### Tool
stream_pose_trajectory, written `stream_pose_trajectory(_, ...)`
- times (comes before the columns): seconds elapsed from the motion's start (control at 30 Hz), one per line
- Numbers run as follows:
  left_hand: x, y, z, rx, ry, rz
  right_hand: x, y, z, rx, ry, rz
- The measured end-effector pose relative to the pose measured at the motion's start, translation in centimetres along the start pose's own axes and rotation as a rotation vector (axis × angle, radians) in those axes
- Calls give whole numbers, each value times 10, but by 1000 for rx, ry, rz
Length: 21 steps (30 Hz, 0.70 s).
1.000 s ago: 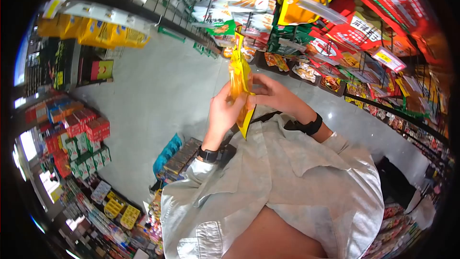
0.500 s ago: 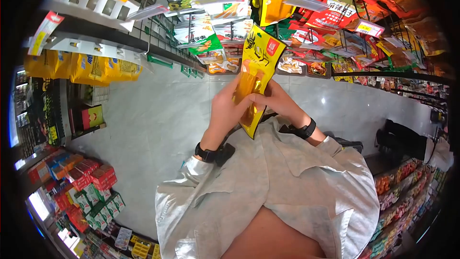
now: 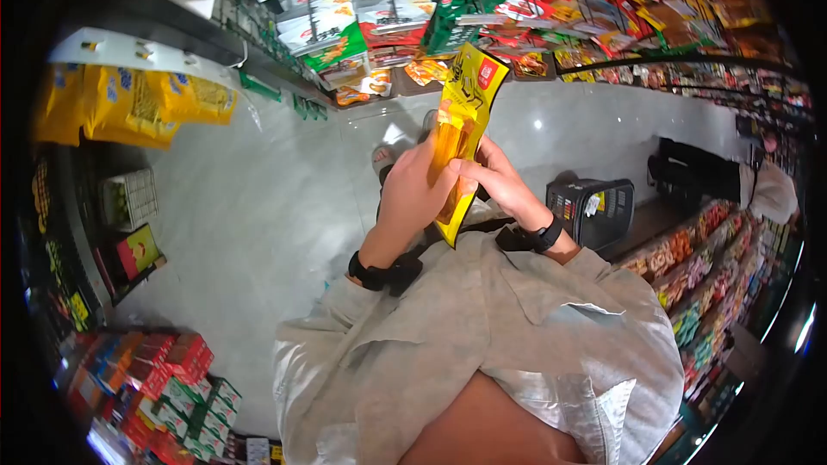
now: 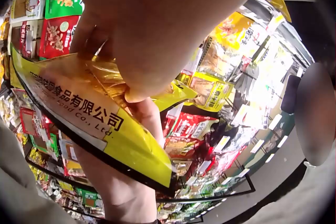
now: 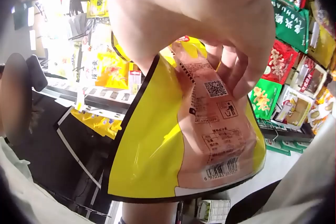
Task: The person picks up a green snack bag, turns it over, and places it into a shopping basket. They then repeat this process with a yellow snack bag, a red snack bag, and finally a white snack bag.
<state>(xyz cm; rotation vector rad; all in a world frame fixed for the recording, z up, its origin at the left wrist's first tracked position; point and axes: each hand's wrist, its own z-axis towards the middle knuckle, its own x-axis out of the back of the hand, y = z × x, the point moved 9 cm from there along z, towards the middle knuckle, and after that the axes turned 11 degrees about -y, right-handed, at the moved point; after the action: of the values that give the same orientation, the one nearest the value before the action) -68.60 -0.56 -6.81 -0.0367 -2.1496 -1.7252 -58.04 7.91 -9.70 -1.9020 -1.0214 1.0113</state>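
Observation:
A yellow snack packet (image 3: 465,108) with a black edge and a see-through window stands upright in front of the person's chest. The left hand (image 3: 410,185) grips its left side, and the right hand (image 3: 504,181) holds its right edge, thumbs meeting at the front. Close up in the left wrist view, the packet (image 4: 94,113) shows black lettering below the left hand (image 4: 163,29). In the right wrist view, the back of the packet (image 5: 220,124), with a square code and a barcode, hangs below the right hand (image 5: 199,8), whose fingers curl behind it.
Hanging snack bags (image 3: 327,17) fill racks ahead, with more yellow bags (image 3: 129,99) at left. A black shopping basket (image 3: 594,207) stands on the floor at right, near low shelves of packets (image 3: 698,267). Stacked red boxes (image 3: 177,366) stand at lower left.
The packet has turned from edge-on to show its front, both hands still holding it. The head view has shifted, with racks sliding up and left and the black basket coming into sight.

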Motion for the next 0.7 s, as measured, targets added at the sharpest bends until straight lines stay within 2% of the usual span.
stream_pose_trajectory(0.03,-1,9,3,-72,-31,20,3,1,-5,10,29,8)
stream_pose_trajectory(0.1,-8,27,6,-210,-90,60,13,13,-20,7,130,213)
stream_pose_trajectory(0.2,-24,21,7,-287,-84,25,23,16,-39,35,165,417)
stream_pose_trajectory(0.3,-38,-7,9,-131,-28,-77,41,24,-55,100,144,569)
stream_pose_trajectory(0.4,-64,-21,20,105,-161,-526,58,16,-74,134,135,580)
stream_pose_trajectory(0.47,-77,1,27,92,-223,-583,85,35,-91,-35,118,417)
stream_pose_trajectory(0.63,-123,43,43,200,-275,-459,129,34,-132,106,164,448)
stream_pose_trajectory(0.7,-150,52,48,209,-279,-443,147,41,-149,147,108,510)
